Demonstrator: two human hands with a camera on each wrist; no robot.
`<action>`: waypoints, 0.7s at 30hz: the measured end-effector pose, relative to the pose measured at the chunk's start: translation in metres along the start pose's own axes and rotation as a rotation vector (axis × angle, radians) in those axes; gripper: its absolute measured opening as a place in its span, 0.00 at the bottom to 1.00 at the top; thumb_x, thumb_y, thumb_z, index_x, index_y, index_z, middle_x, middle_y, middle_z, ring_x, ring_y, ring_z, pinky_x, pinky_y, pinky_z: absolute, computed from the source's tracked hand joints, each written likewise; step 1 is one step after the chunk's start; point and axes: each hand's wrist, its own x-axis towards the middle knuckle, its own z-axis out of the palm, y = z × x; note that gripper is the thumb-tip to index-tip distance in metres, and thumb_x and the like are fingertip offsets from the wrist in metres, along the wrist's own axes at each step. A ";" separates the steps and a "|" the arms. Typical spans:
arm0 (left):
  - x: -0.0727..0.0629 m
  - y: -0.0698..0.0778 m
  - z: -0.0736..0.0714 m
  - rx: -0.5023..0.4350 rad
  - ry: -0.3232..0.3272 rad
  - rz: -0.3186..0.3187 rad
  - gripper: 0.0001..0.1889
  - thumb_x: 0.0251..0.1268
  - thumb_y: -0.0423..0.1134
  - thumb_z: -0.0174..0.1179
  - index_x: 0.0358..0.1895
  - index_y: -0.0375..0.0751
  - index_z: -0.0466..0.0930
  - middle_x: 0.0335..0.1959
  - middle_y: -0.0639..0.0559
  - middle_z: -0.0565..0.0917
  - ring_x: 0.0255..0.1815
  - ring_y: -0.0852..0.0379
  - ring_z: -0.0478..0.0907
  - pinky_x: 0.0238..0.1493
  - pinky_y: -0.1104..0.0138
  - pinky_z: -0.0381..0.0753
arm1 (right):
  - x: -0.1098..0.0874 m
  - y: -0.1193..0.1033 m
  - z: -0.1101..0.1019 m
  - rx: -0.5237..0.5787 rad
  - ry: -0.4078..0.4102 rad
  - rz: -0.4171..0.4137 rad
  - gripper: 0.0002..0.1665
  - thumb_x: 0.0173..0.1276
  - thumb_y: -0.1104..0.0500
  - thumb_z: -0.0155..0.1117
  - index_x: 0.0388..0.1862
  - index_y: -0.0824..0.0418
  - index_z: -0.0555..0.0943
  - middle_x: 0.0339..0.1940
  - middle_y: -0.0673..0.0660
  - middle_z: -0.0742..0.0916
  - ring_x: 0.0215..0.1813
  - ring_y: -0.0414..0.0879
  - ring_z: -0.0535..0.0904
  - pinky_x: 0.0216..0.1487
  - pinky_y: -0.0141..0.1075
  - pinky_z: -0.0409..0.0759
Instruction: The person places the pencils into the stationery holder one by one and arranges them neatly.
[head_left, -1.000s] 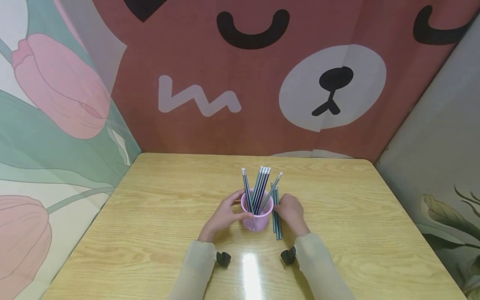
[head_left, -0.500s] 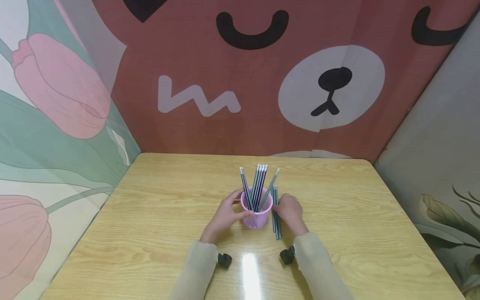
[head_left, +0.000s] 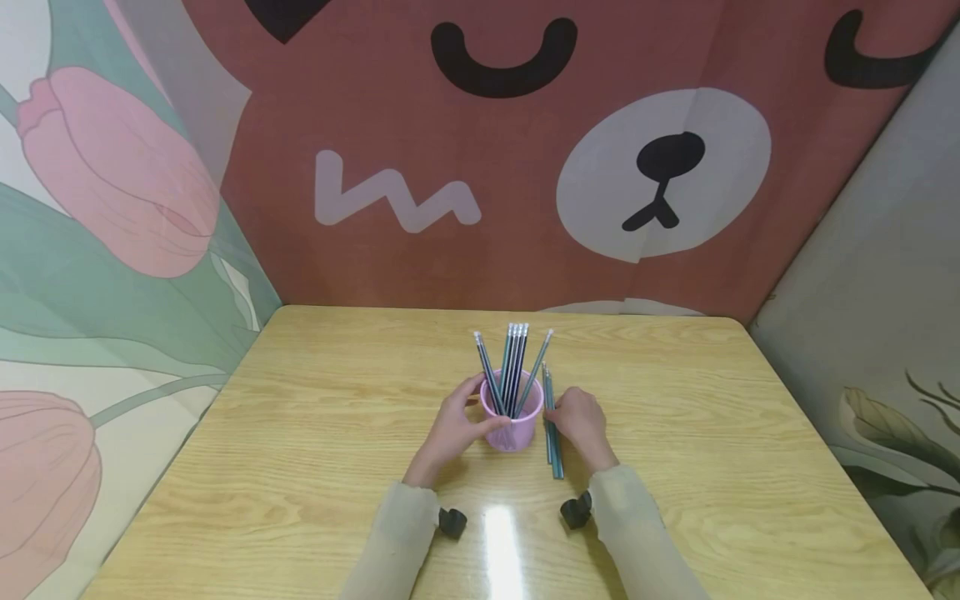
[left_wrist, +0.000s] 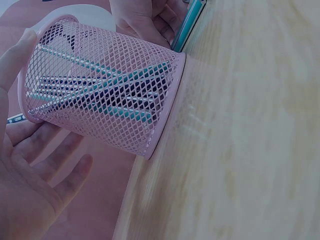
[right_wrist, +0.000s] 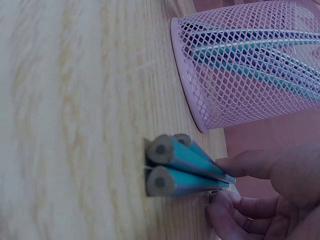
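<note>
A pink mesh pencil cup (head_left: 513, 437) stands upright on the table, holding several blue and teal pencils (head_left: 513, 358) with their eraser ends up. My left hand (head_left: 448, 427) grips the cup near its rim, thumb on the near side and fingers on the far side. Just right of the cup, my right hand (head_left: 582, 421) pinches a small bunch of loose pencils (head_left: 557, 463) lying on the tabletop. The right wrist view shows three unsharpened ends of these teal pencils (right_wrist: 195, 159), with fingertips at their farther part. In the left wrist view, the mesh cup (left_wrist: 107, 82) appears sideways.
The wooden table (head_left: 337, 383) reaches back to a reddish wall (head_left: 517, 233) printed with a bear face. Flower-patterned walls (head_left: 135, 333) flank the table. A black wrist device (head_left: 452, 523) sits at the left cuff, another (head_left: 576, 510) at the right.
The cup has shifted slightly away and to the left, with my left hand on it. Its pencils moved along with it. My right hand stays nearly in place at the loose pencils.
</note>
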 end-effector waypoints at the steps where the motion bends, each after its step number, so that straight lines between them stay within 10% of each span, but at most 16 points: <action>1: 0.000 0.000 0.000 0.001 -0.001 -0.004 0.41 0.52 0.45 0.72 0.71 0.48 0.64 0.66 0.47 0.75 0.64 0.45 0.73 0.67 0.49 0.71 | 0.000 0.000 0.000 0.000 -0.002 0.004 0.27 0.56 0.55 0.69 0.05 0.54 0.65 0.08 0.47 0.70 0.17 0.41 0.66 0.17 0.30 0.60; 11: -0.001 -0.001 -0.001 -0.008 -0.011 0.003 0.41 0.52 0.45 0.72 0.71 0.47 0.63 0.66 0.47 0.74 0.64 0.45 0.73 0.67 0.48 0.71 | -0.002 0.002 0.000 0.040 -0.006 0.003 0.23 0.54 0.58 0.66 0.07 0.54 0.66 0.08 0.46 0.69 0.16 0.40 0.65 0.16 0.28 0.61; 21: 0.001 -0.001 -0.001 -0.010 -0.017 0.012 0.42 0.52 0.45 0.72 0.72 0.44 0.63 0.66 0.47 0.74 0.64 0.45 0.73 0.67 0.48 0.71 | 0.004 0.018 0.001 0.215 0.009 -0.016 0.09 0.62 0.61 0.65 0.32 0.68 0.82 0.27 0.59 0.85 0.25 0.44 0.76 0.23 0.29 0.74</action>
